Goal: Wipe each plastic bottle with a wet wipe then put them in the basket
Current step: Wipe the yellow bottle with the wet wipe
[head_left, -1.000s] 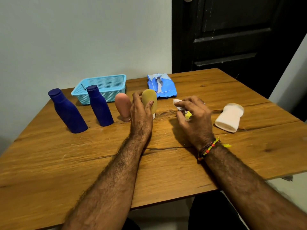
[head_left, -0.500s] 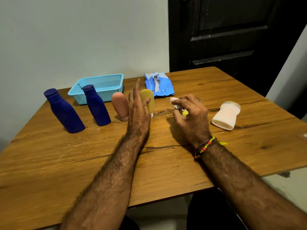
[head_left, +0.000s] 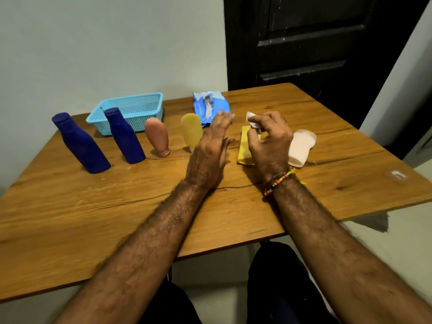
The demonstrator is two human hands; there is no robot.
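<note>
Bottles stand and lie in a loose row across the far half of the wooden table (head_left: pixel 93 218), with the light blue basket (head_left: pixel 131 111) behind them near the far left corner, against the wall. Nearest the left edge is a dark blue bottle (head_left: pixel 80 143), and beside it a second dark blue bottle (head_left: pixel 125 136) stands directly in front of the basket. Next along is a pink bottle (head_left: pixel 157 136) resting cap-down, and then a pale yellow bottle (head_left: pixel 191 130), also cap-down and partly hidden behind the left hand. A flat yellow bottle (head_left: pixel 245 148) lies on the table towards the right, below the right hand, and a white bottle (head_left: pixel 300 147) lies on its side just beyond it, partly behind that hand. A blue pack of wipes (head_left: pixel 209 106) lies near the far edge, roughly in the middle. The left hand (head_left: pixel 208 157) hovers between the pale yellow bottle and the flat yellow one with its fingers extended, slightly spread and holding nothing; motion blur softens the fingertips. The right hand (head_left: pixel 268 141) is raised just over the flat yellow bottle, its thumb and forefingers pinching a crumpled white wet wipe (head_left: pixel 253 120) that sticks out at the top. Whether the hand itself touches the bottle under it cannot be told. A beaded band (head_left: pixel 278 181) circles the right wrist.
</note>
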